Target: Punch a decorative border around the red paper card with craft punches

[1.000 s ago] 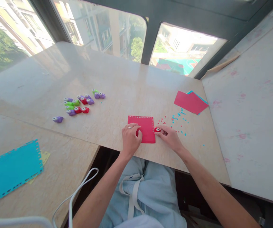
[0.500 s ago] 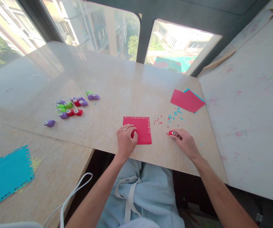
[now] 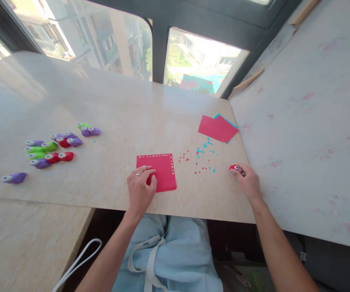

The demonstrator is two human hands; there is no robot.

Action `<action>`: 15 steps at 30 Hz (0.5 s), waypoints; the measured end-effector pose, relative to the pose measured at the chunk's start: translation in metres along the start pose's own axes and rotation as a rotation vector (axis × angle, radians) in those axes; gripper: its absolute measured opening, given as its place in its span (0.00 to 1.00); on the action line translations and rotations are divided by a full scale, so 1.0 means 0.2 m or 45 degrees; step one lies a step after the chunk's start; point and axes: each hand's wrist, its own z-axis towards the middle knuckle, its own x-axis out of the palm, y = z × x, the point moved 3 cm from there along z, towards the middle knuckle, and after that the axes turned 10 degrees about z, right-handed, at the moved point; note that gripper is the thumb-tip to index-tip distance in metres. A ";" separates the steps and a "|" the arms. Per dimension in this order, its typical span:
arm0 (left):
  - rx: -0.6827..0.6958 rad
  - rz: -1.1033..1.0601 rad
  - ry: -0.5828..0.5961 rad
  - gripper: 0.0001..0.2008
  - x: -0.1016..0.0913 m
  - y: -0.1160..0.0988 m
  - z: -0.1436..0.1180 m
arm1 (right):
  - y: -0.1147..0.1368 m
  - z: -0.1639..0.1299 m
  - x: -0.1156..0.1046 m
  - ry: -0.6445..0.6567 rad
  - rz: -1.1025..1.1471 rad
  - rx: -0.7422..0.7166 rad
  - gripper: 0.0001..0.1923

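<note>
My left hand (image 3: 140,190) rests flat on the near left corner of a red paper square (image 3: 160,170) with punched holes along its top and right edges. My right hand (image 3: 248,181) holds a small red hole punch (image 3: 234,167) down on the beige table (image 3: 126,117), near its right edge and well to the right of the square. Tiny red and blue paper bits (image 3: 202,156) lie scattered between the square and the punch.
Several small punches, purple, green and red (image 3: 54,147), lie at the left, one purple punch (image 3: 14,177) apart from them. A red sheet over a blue one (image 3: 217,128) lies at the far right. A white wall (image 3: 308,121) borders the table's right side.
My right hand has carried the red punch away from the square's right edge, off to the right. My left hand stays on the square. The view has shifted right.
</note>
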 end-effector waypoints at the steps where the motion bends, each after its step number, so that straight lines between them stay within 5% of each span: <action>1: 0.006 0.000 -0.005 0.09 0.00 0.00 0.00 | -0.02 0.01 -0.01 -0.010 -0.006 0.022 0.24; 15: 0.058 0.038 -0.048 0.10 0.00 0.01 0.01 | -0.03 0.06 -0.01 -0.087 0.013 0.125 0.27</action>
